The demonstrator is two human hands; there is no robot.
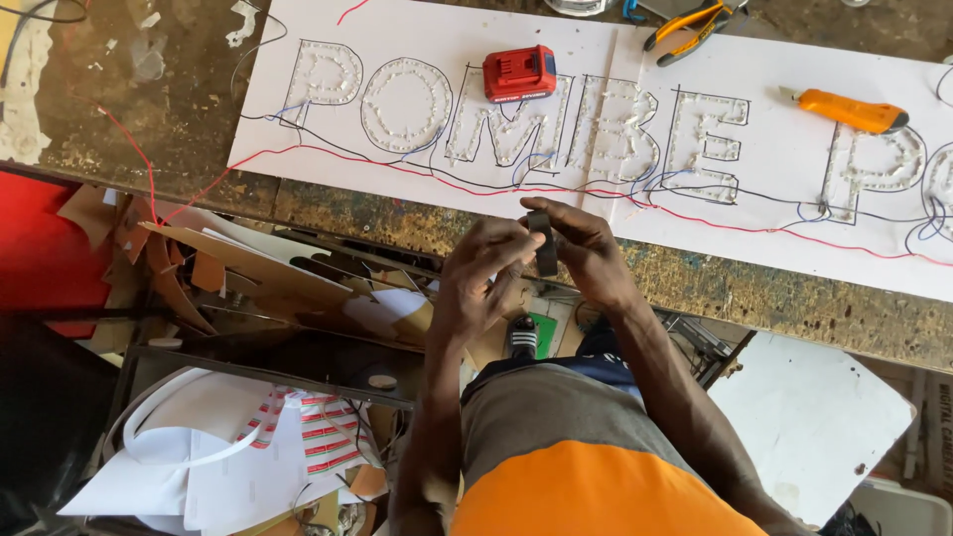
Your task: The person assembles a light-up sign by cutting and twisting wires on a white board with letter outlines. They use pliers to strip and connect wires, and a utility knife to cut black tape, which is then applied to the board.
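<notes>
Left hand (481, 273) and right hand (586, 248) raised together off the workbench's near edge (695, 283), working height | small dark strip-like piece (545, 243) pinched upright between both sets of fingertips | piece: black, narrow, flat; detail unclear | white letter sign board (774, 149) beyond, red battery pack (519, 73) atop.

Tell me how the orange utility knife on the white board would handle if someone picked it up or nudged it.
The orange utility knife looks rigid, with a long slim handle, so it would probably lift as one stiff piece. It lies flat on the white sign board, so a push would likely slide it, not roll it. Its metal tip looks exposed; grasping the handle seems safer.
</notes>
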